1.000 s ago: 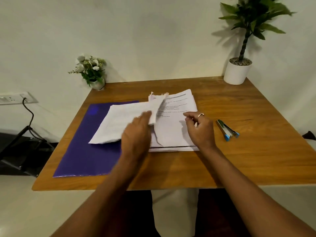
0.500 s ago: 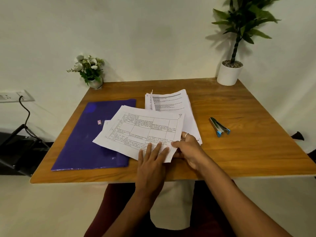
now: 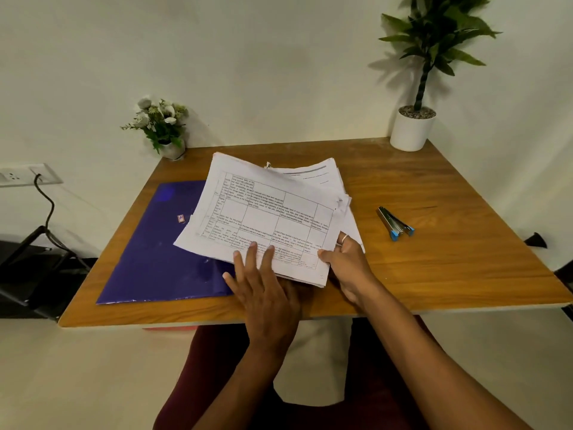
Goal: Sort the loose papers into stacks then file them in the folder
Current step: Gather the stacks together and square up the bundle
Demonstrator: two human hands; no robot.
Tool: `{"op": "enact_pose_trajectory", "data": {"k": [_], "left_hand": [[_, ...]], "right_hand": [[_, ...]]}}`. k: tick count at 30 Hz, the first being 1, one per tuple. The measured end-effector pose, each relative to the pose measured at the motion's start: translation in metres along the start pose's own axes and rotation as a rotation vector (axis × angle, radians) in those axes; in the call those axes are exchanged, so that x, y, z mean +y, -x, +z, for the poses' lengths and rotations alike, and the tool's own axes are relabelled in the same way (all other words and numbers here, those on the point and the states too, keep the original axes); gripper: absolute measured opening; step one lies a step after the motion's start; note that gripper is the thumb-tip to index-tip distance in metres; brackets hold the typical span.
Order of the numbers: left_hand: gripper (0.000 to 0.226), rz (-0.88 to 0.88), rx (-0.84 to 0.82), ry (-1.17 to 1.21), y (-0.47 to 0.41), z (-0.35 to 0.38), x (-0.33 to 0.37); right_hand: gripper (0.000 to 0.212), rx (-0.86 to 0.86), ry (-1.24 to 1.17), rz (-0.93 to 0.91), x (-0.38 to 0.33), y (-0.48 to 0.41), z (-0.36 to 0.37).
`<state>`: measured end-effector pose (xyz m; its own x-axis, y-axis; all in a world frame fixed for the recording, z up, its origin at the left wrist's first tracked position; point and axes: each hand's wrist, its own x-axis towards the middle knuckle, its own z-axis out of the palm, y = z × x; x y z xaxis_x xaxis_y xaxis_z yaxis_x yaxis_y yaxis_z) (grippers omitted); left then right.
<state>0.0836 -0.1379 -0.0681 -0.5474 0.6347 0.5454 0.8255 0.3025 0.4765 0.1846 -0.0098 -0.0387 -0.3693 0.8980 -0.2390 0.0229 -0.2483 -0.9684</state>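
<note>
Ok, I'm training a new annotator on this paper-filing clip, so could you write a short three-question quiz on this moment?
1. True or false: the stapler lies on the purple folder.
2. The left hand lays straight fingers on the printed papers. What does the right hand do? A) pinches their near corner B) hovers above them C) rests on the stapler
3. Fill in: the white-potted plant stands at the wooden table's far ___ corner.

Key: 1 false, it lies on bare wood to the right of the papers; 2 A; 3 right.
</note>
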Motion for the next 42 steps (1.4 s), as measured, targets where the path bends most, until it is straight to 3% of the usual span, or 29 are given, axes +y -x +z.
{"op": "enact_pose_trajectory", "data": {"k": [6,13,16,19,23,25,27,29,31,33,37,39,42], "left_hand": [[0.09,-0.149,0.165,0.309,-0.006,-0.009,0.002],[0.089,-0.286,0.175,0.446,-0.011,-0.013,0.005],[0.087,-0.247,0.163,0.461,-0.009,-0.018,0.008],[0.07,-0.164,0.224,0.502,-0.005,-0.039,0.018],[0.038,0.212,0.359,0.523,-0.033,-0.095,0.031],[0.025,0.329,0.242,0.494,-0.067,-0.119,0.041],[0.025,0.302,0.034,0.367,-0.103,-0.126,0.046],[0.042,0.15,-0.257,0.223,-0.133,-0.115,0.043],[0.064,-0.055,-0.616,0.271,-0.151,-0.093,0.033],[0.058,-0.158,-0.858,0.391,-0.156,-0.067,0.022],[0.018,-0.193,-0.94,0.626,-0.15,-0.026,0.008],[0.013,-0.242,-0.912,0.714,-0.147,-0.015,0.008],[0.024,-0.274,-0.803,0.603,-0.141,-0.001,0.002]], "right_hand": [[0.04,0.051,-0.096,-0.035,0.005,0.004,-0.003],[0.039,0.038,-0.134,-0.033,0.008,0.003,-0.007],[0.039,0.023,-0.149,-0.015,0.007,0.002,-0.008],[0.039,-0.036,-0.159,0.054,-0.001,-0.001,-0.013],[0.035,-0.106,0.056,0.106,-0.029,-0.014,-0.043],[0.029,-0.196,0.244,0.113,-0.047,-0.02,-0.058],[0.027,-0.287,0.381,0.128,-0.062,-0.028,-0.068],[0.031,-0.39,0.463,0.138,-0.072,-0.033,-0.072],[0.035,-0.51,0.513,0.141,-0.078,-0.034,-0.071],[0.035,-0.589,0.63,0.103,-0.084,-0.036,-0.068],[0.032,-0.639,0.913,-0.003,-0.097,-0.043,-0.063],[0.032,-0.589,1.03,-0.035,-0.099,-0.048,-0.063],[0.042,-0.446,1.066,-0.094,-0.091,-0.055,-0.061]]}}
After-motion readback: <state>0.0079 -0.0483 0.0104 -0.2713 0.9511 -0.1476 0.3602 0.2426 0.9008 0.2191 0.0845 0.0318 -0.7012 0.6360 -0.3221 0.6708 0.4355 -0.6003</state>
